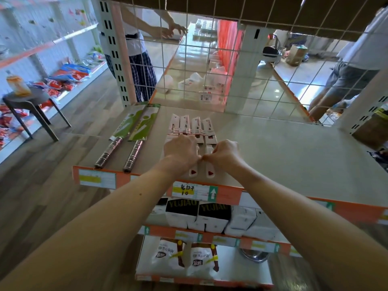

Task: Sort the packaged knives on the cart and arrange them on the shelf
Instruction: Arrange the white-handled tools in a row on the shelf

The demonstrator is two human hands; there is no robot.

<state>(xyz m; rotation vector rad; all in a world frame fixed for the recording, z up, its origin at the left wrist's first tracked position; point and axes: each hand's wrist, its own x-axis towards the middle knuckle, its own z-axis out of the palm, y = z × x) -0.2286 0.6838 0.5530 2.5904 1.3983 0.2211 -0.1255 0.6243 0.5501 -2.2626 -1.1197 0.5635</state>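
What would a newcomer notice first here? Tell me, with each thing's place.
Both hands meet mid-frame on the top shelf, the left hand and right hand curled over the white knives lined up side by side. Left of them lie two green-sleeved knives, steel handles toward the shelf edge. A wire grid backs the shelf.

This is a shop. The clearest sign is the steel shelf (273,148), whose orange front strip carries price labels (97,179) (one is handwritten). On it lie packaged knives (196,127), set side by side in matching card sleeves. The tiers below it hold rows of identical white boxes (212,215) and bagged goods (199,259). At the back of it a wire mesh panel (252,59) rises beside a slotted upright (114,55). To the left of it, across a wood-patterned aisle, wall racks (71,35) hold red snack packs (69,75).
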